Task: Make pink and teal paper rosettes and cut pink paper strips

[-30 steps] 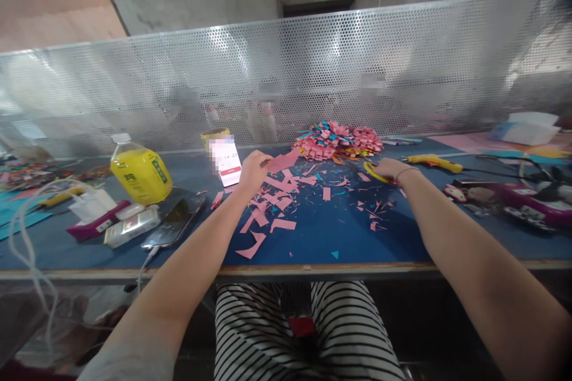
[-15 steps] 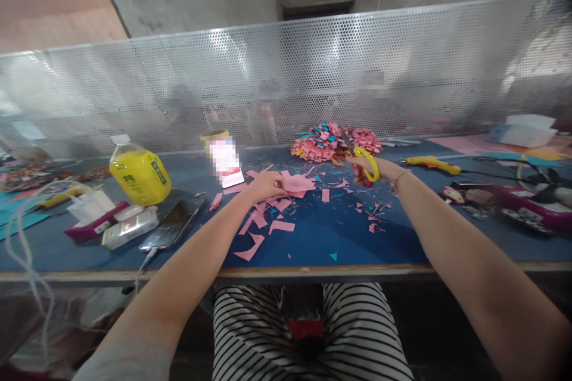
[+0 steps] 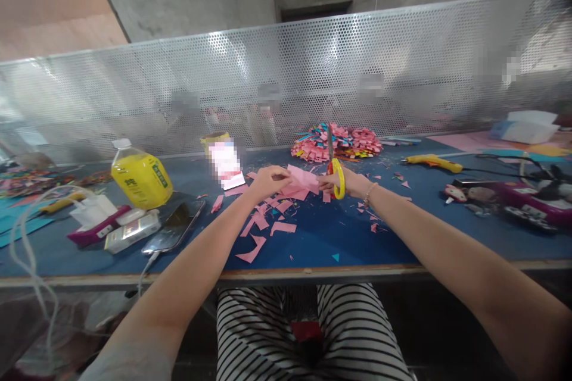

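Note:
A sheet of pink paper (image 3: 304,178) is pinched at its left side by my left hand (image 3: 269,182), whose fingers are closed. Yellow-handled scissors (image 3: 339,180) hang on my right hand (image 3: 351,183), their blades pointing up and away from the paper. The right fingertips reach the sheet's right edge; whether they grip it, I cannot tell. Around and below lie pink paper scraps (image 3: 283,227) of many shapes. Just behind the hands sits a heap of fringed pink, blue and yellow paper pieces (image 3: 313,144).
A propped phone (image 3: 227,165) stands left of the hands. Further left are a yellow bottle (image 3: 140,175), a tissue pack (image 3: 96,223) and a charging phone (image 3: 174,229). To the right lies a yellow glue gun (image 3: 433,162). A perforated metal screen (image 3: 290,71) borders the table's back.
My right hand has moved left to the paper's edge with the scissors, whose blades have turned more upright. My left hand stays at the paper, which is now slightly raised.

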